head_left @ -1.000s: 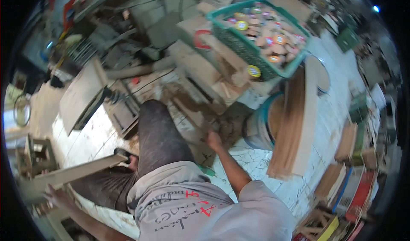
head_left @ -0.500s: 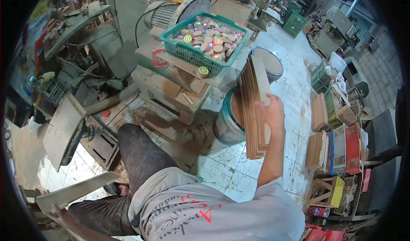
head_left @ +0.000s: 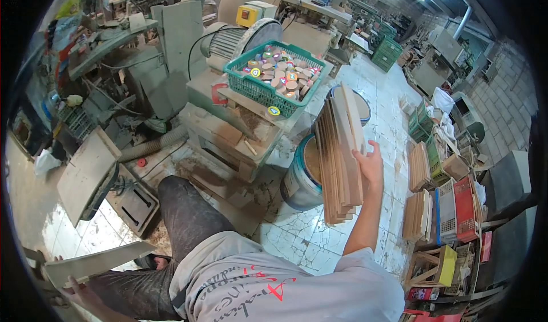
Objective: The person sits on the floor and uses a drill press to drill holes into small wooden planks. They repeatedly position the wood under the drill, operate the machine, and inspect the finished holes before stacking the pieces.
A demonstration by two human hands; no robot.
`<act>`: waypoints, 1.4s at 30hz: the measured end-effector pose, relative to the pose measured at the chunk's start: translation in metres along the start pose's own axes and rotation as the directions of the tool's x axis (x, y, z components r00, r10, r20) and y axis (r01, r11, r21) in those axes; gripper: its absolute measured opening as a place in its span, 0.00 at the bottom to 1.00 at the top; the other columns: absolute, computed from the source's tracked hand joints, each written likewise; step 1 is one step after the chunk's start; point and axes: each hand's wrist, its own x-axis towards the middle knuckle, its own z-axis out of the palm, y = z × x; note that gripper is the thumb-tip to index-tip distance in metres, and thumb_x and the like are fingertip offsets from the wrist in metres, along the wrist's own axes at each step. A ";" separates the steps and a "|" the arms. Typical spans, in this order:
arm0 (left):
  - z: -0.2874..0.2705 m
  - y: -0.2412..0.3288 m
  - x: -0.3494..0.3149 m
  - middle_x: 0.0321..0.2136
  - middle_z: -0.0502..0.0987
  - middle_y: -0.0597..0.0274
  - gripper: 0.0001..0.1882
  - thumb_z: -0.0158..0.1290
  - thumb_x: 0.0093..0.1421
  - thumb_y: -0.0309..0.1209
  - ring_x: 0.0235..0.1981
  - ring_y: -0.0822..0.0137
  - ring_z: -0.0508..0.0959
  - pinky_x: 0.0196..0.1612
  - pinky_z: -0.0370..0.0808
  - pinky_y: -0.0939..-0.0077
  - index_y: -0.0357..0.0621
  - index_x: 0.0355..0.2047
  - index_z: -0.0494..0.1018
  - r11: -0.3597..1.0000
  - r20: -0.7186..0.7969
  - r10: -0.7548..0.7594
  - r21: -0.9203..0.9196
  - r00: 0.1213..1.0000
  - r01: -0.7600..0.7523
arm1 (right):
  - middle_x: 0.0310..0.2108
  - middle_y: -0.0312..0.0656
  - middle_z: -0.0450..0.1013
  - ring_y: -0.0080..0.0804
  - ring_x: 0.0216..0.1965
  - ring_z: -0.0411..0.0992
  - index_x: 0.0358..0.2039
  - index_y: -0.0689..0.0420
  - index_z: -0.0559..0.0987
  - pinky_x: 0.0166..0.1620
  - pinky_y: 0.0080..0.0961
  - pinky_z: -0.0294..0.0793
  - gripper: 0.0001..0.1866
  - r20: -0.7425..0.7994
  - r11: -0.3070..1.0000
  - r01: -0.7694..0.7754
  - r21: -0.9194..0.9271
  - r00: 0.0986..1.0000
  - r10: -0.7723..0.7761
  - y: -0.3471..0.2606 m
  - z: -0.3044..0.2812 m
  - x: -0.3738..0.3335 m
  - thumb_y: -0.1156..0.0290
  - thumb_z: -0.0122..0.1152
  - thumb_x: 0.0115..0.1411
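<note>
While L hand [head_left: 83, 294] grips one board [head_left: 100, 261], R hand's [head_left: 370, 165] fingers, spread part-open, meet the plank stack [head_left: 338, 171] atop the bucket [head_left: 294, 186]; prob. pick-up step, next needs firm edge pinch.

Lone board [head_left: 97, 263]: pale grey-beige
Board stack [head_left: 335, 162]: tan, edges striped brown
Basket [head_left: 257, 90]: green lattice
Discs [head_left: 291, 86]: tan, some bright-faced
Shirt [head_left: 240, 270]: light grey, red and black lettering
Trousers [head_left: 194, 208]: dark grey-brown
Floor tiles [head_left: 297, 231]: white, dark crack lines
</note>
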 end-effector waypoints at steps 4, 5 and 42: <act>-0.010 -0.011 0.009 0.62 0.58 0.45 0.34 0.52 0.62 0.30 0.62 0.55 0.61 0.62 0.62 0.59 0.39 0.64 0.47 0.996 0.097 0.069 -0.057 0.993 -0.063 | 0.43 0.49 0.73 0.38 0.40 0.75 0.59 0.59 0.62 0.41 0.33 0.76 0.33 0.182 0.624 -0.091 0.776 0.980 -0.083 -0.029 -0.024 -0.011 0.59 0.60 0.56; -0.014 -0.013 0.013 0.62 0.58 0.44 0.35 0.52 0.62 0.31 0.62 0.57 0.61 0.63 0.61 0.59 0.39 0.64 0.47 0.995 0.131 0.084 -0.071 0.988 -0.075 | 0.44 0.49 0.72 0.38 0.40 0.74 0.59 0.59 0.62 0.41 0.33 0.76 0.32 0.223 0.392 -0.149 0.908 0.963 -0.149 -0.038 -0.025 -0.015 0.58 0.59 0.57; 0.063 0.021 -0.008 0.56 0.65 0.52 0.41 0.27 0.62 0.65 0.56 0.57 0.68 0.56 0.69 0.51 0.45 0.62 0.55 0.628 0.217 0.008 -0.761 0.976 0.164 | 0.46 0.45 0.67 0.36 0.50 0.66 0.54 0.63 0.68 0.55 0.31 0.63 0.39 0.351 0.354 0.072 0.933 0.047 -0.935 -0.255 0.196 -0.276 0.69 0.67 0.38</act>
